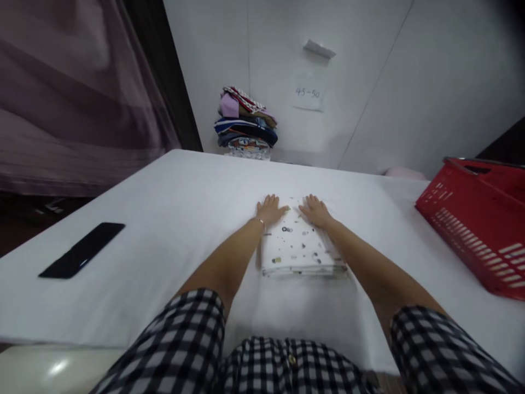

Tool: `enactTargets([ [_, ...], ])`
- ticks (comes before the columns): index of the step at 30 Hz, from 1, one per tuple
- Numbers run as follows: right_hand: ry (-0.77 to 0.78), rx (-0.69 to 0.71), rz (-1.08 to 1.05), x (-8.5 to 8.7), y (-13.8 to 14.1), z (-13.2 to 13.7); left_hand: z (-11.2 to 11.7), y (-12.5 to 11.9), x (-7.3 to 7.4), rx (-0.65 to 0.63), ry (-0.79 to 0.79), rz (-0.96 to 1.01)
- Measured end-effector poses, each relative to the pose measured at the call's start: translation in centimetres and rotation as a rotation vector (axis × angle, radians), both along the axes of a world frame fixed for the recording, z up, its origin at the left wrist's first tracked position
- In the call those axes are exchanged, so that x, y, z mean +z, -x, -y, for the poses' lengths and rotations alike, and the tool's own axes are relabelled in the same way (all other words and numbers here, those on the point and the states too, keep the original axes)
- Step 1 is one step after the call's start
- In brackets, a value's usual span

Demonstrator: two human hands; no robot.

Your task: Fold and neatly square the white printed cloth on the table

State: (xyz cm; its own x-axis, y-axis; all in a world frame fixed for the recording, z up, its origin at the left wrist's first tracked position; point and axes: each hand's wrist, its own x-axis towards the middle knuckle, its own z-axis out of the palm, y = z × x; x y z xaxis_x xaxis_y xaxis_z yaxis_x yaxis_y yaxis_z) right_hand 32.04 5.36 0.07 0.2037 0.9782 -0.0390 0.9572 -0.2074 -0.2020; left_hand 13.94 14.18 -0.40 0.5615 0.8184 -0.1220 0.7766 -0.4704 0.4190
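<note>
Head view: one folded white cloth [297, 246], printed with small dark specks, lies on the white table [172, 219] near the middle, a little toward the near edge. Two hands rest flat on its far end. The left hand [270, 209] presses the far left corner, fingers spread and gripping nothing; the right hand [315, 210] presses the far right corner the same way, open and flat. One black phone [82, 250] lies well apart at the left. One red basket [479, 224] sits at the right edge. One stack of folded clothes [246, 125] stands against the far wall, beside one paper note [308, 92].
</note>
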Motion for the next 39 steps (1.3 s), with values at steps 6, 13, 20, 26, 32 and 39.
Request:
enactTargets([
  [6,-0.09,0.22,-0.042,1.4,1.1,8.4,4.7,3.5,1.5,-0.228,-0.106,0.085],
  [13,0.007,0.15,-0.082,-1.5,1.6,12.6,10.2,6.0,-1.0,-0.323,-0.112,0.032],
  [20,-0.263,0.062,-0.494,-0.8,0.6,14.6,12.5,8.1,-0.1,-0.239,-0.154,0.262],
  [26,-0.591,0.354,-0.432,-2.5,0.0,17.8,15.5,8.7,-0.5,-0.385,-0.422,0.4],
  [32,-0.647,0.382,-0.257,-2.9,0.8,18.1,16.1,7.4,-0.7,-0.371,-0.575,0.349],
  [39,-0.769,0.337,-0.177,-2.9,1.2,19.3,17.2,7.2,-1.0,-0.366,-0.657,0.333],
])
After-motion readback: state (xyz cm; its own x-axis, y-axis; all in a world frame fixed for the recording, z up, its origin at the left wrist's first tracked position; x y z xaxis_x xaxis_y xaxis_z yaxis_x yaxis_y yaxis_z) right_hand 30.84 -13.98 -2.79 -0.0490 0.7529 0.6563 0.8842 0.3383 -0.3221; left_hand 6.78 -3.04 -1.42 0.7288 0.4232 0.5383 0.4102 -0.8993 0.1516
